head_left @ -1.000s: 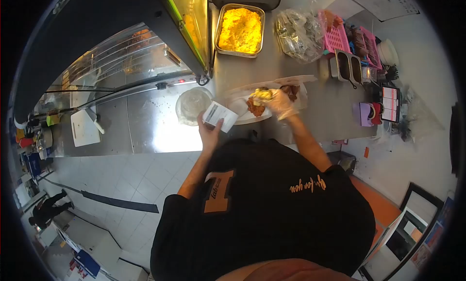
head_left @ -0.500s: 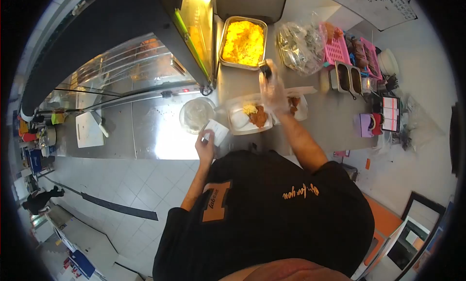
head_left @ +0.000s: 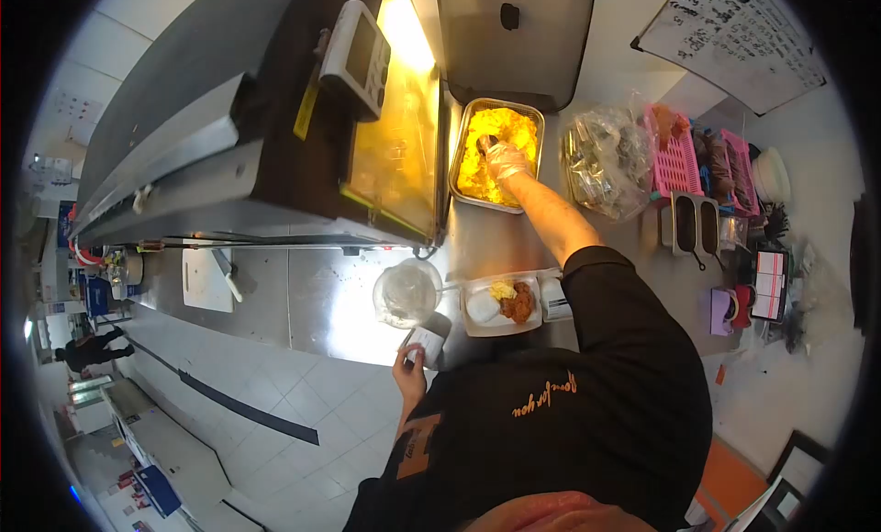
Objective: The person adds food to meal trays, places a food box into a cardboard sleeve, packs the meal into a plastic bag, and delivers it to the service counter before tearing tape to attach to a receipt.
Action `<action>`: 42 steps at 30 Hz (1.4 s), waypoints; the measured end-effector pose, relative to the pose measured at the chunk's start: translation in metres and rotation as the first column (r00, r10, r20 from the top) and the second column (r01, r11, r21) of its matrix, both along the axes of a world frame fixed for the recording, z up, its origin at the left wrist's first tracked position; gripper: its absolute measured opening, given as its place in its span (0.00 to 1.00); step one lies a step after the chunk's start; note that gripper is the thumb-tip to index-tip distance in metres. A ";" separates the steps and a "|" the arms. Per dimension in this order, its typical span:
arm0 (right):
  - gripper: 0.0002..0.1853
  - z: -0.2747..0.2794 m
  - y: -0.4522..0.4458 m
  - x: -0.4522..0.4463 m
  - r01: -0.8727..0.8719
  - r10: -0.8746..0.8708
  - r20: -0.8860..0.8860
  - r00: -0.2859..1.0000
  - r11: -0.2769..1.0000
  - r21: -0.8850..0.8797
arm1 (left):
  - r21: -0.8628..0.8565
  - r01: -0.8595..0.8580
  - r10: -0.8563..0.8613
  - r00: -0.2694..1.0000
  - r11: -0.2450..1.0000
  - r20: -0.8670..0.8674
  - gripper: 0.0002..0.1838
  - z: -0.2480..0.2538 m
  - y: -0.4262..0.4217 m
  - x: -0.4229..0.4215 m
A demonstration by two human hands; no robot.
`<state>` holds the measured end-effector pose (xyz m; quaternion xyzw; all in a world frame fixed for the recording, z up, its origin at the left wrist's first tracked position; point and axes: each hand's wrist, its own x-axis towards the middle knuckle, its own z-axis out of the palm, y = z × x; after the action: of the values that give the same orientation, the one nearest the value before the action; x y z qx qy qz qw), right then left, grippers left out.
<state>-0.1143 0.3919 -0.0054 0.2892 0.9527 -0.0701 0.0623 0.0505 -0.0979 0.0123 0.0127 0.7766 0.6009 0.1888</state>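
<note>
My right hand point(head_left: 506, 160), in a clear plastic glove, reaches over a metal tray point(head_left: 456, 185) filled with yellow, crumbly food point(head_left: 510, 123). Its fingers are closed on a dark utensil point(head_left: 485, 145) at the food; the utensil's full shape is hidden. Low on the counter's near edge, my left hand point(head_left: 410, 371) pinches a white paper slip point(head_left: 424, 345). Between the hands stands an open takeaway box point(head_left: 500, 330) with white rice point(head_left: 484, 306), a little yellow food and reddish-brown pieces point(head_left: 520, 302). A second box point(head_left: 555, 298) is mostly covered by my right sleeve.
A clear round bowl point(head_left: 407, 293) stands left of the box. A lit warming cabinet point(head_left: 390, 165) rises beside the tray. To the right are a bag of foil packets point(head_left: 606, 160), pink baskets point(head_left: 677, 156) and metal containers point(head_left: 688, 222). A knife point(head_left: 228, 275) lies by a white board point(head_left: 204, 280).
My right hand has moved from above the boxes up and forward into the tray of yellow food with the dark utensil. My left hand still holds the paper slip. The view has shifted.
</note>
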 end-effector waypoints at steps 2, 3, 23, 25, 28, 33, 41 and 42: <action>0.25 0.000 0.004 -0.009 -0.082 0.083 0.160 0.984 0.997 -0.009 | -0.018 -0.023 0.022 1.000 1.000 -0.022 0.06 -0.006 -0.003 0.008; 0.26 0.012 0.004 -0.011 -0.121 0.121 0.238 0.964 0.993 -0.014 | -0.016 -0.036 0.037 0.999 0.999 0.014 0.06 -0.006 -0.002 0.011; 0.23 0.139 -0.013 0.173 -0.026 -0.201 -0.191 0.961 0.620 -0.784 | 0.055 0.393 -0.393 0.920 0.918 -0.014 0.20 -0.009 0.053 -0.026; 0.24 0.167 -0.040 0.240 -0.015 -0.251 -0.208 0.945 0.604 -0.797 | -0.024 0.541 -0.533 0.819 0.841 -0.214 0.20 -0.012 0.074 -0.025; 0.26 0.151 -0.074 0.320 -0.014 -0.400 -0.268 0.877 0.535 -0.845 | -0.215 0.705 -0.735 0.625 0.676 -0.264 0.21 0.000 0.098 -0.021; 0.26 0.028 -0.097 0.391 0.523 -0.693 -0.189 0.695 0.669 -0.529 | -0.569 0.545 -0.787 0.454 0.616 -0.417 0.21 -0.035 0.106 -0.013; 0.35 0.012 -0.138 0.380 0.560 -0.622 -0.306 0.721 0.783 -0.272 | -0.766 0.338 -0.802 0.474 0.547 -0.364 0.16 -0.013 0.100 -0.004; 0.34 0.025 -0.137 0.379 0.587 -0.675 -0.327 0.662 0.737 -0.334 | -0.769 0.344 -0.807 0.473 0.538 -0.353 0.15 -0.011 0.099 -0.002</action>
<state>0.2650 0.2548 0.0198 0.5721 0.7690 -0.2439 -0.1477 0.0488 0.0012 0.0014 0.4497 0.8743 0.1602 0.0881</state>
